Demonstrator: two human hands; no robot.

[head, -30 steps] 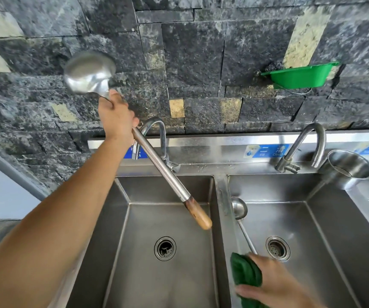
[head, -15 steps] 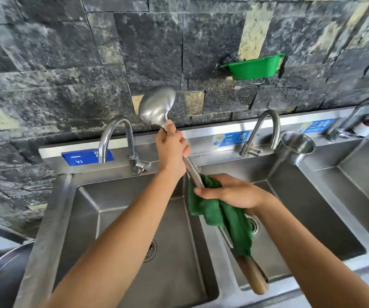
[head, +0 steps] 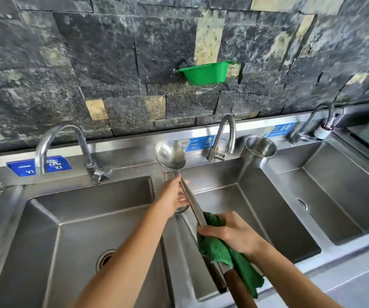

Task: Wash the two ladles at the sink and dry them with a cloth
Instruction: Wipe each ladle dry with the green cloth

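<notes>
I hold a steel ladle (head: 170, 155) upright over the divider between the left and middle basins, bowl up in front of the backsplash and brown wooden handle end (head: 239, 287) pointing down toward me. My left hand (head: 174, 197) grips its shaft just below the bowl. My right hand (head: 231, 234) grips a green cloth (head: 242, 262) wrapped round the lower shaft. The second ladle lies in the middle basin; its bowl (head: 181, 210) is mostly hidden behind my left hand and its dark handle (head: 218, 278) shows beside the cloth.
Three steel basins stand side by side: left (head: 46, 218), middle (head: 268, 218), right (head: 334, 196). Each has a curved tap: (head: 57, 141), (head: 225, 134), (head: 321, 116). A steel cup (head: 260, 148) sits on the ledge by the middle tap. A green tray (head: 205, 72) hangs on the stone wall.
The held ladle has come down lower toward the sink. My right hand with the green cloth has slid down the shaft, away from my left hand.
</notes>
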